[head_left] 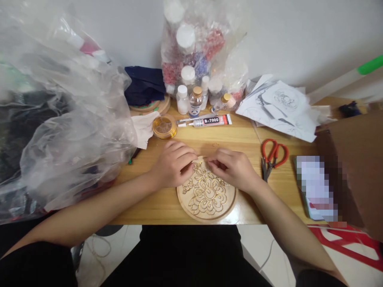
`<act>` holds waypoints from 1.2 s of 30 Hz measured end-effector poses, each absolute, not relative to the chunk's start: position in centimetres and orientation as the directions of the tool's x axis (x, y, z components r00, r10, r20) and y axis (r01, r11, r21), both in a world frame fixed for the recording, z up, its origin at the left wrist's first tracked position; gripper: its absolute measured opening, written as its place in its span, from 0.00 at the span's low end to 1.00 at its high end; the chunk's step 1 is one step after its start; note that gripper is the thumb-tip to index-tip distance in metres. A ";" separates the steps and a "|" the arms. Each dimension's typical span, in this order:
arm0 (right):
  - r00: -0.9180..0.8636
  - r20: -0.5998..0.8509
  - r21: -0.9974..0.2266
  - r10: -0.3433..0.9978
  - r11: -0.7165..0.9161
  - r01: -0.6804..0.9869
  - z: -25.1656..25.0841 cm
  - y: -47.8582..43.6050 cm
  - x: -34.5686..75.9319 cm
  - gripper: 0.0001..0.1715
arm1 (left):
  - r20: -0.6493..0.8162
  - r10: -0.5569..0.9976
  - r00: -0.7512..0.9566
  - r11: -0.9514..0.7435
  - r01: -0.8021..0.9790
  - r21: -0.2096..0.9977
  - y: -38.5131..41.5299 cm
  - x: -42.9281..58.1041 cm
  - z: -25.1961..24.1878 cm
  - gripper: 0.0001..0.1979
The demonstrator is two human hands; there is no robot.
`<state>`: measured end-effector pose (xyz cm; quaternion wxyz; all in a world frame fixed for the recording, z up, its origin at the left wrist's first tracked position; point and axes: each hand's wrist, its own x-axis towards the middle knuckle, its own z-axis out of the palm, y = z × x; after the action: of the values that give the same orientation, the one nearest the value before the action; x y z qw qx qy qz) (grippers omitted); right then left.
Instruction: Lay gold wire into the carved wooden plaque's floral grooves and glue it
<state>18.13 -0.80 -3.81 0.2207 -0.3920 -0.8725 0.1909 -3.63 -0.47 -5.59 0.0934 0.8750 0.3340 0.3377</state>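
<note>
A round wooden board point(209, 205) lies at the table's front edge, with a flower pattern point(209, 193) outlined in raised gold lines. My left hand point(176, 164) rests over its upper left rim, fingers curled and fingertips together. Across a small gap, my right hand point(235, 165) is above the upper right part, thumb and fingers pinched. Whatever is between the fingertips of either hand is too small or hidden to make out. Both hands cover parts of the board's upper edge. Just beyond my left hand sits a spool of gold wire point(164, 126).
A B-7000 glue tube point(212, 120) lies behind the board, before several small bottles point(196, 101). Red-handled scissors point(273, 157) lie to the right, near a phone point(315, 187) and cardboard box point(356, 159). Plastic bags point(80, 131) crowd the left; printed sheets point(279, 105) lie back right.
</note>
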 end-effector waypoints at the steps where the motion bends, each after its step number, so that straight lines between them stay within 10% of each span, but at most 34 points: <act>1: -0.596 0.233 -0.507 0.769 0.619 0.600 -3.8 -0.8 18.1 0.08 | 0.523 0.650 0.551 -0.759 0.511 0.403 -0.4 -3.6 -5.6 0.05; 24: -0.611 0.183 -0.536 0.770 0.599 0.595 -3.7 -0.8 18.8 0.08 | 0.506 0.607 0.612 -0.792 0.416 0.447 0.0 -4.0 -6.4 0.07; 36: -0.700 0.128 -0.613 0.703 0.610 0.501 -3.0 -0.9 19.6 0.11 | 0.407 0.597 0.692 -0.697 0.196 0.690 0.7 -4.0 -6.3 0.08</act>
<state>19.57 -0.88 -3.03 0.1812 -0.3426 -0.8788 0.2784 -4.00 0.70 -6.35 0.3147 0.8642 0.2293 0.3188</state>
